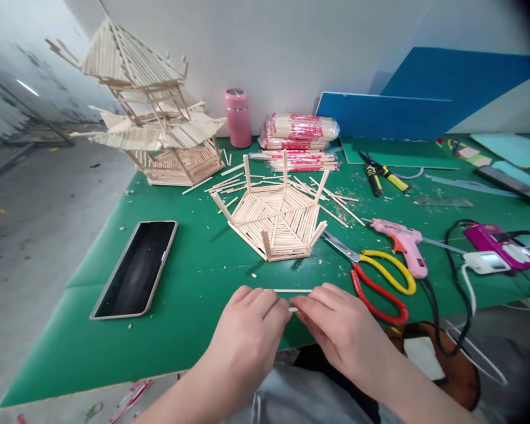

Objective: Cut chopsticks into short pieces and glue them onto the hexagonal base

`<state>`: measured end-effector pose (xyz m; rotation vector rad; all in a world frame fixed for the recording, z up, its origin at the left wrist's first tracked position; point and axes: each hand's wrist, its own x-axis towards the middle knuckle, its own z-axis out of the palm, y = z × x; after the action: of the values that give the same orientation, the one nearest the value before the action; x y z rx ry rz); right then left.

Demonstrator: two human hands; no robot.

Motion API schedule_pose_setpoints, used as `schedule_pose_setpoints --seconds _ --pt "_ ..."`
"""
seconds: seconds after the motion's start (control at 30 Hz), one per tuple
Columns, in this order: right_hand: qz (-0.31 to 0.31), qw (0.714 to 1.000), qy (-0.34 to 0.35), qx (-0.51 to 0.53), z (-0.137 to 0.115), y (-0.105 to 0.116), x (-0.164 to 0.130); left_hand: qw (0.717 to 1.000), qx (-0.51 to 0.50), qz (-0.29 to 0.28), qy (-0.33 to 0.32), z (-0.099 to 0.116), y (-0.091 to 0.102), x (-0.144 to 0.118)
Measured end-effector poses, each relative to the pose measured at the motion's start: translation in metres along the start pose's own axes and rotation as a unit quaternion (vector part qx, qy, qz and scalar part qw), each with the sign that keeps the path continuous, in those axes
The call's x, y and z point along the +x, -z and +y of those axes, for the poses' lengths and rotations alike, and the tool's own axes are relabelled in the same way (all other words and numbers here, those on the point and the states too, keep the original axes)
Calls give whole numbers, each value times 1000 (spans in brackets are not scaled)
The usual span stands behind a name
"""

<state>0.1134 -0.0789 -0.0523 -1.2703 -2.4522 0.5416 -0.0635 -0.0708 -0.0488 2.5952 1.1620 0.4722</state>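
My left hand (247,330) and my right hand (340,327) meet at the near edge of the green mat (194,277). Together their fingertips pinch thin wooden sticks (291,291), held level between them just above the mat. Right behind the hands sits a hexagonal base of glued sticks (276,218) with several short posts standing at its corners. A tall pagoda-like stick model (150,112) stands at the back left.
A dark phone (136,268) lies to the left. Red-and-yellow scissors (377,277), a pink glue gun (404,244) and tangled cables lie to the right. Loose sticks, packed chopstick bundles (300,132), a pink bottle (237,118), pliers (382,174) and blue boards are behind.
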Motion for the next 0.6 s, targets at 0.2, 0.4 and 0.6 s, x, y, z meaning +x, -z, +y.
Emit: schedule_pose_setpoints --seconds 0.2,0.4,0.6 --pt "-5 1000 -15 20 1 -1 1 999 24 21 12 0 -5 0" --pt "-9 998 -54 26 -2 -6 1 999 -21 26 27 -2 -11 0" --pt "-72 997 -7 -6 2 0 -1 997 30 -60 -26 -5 -5 -3"
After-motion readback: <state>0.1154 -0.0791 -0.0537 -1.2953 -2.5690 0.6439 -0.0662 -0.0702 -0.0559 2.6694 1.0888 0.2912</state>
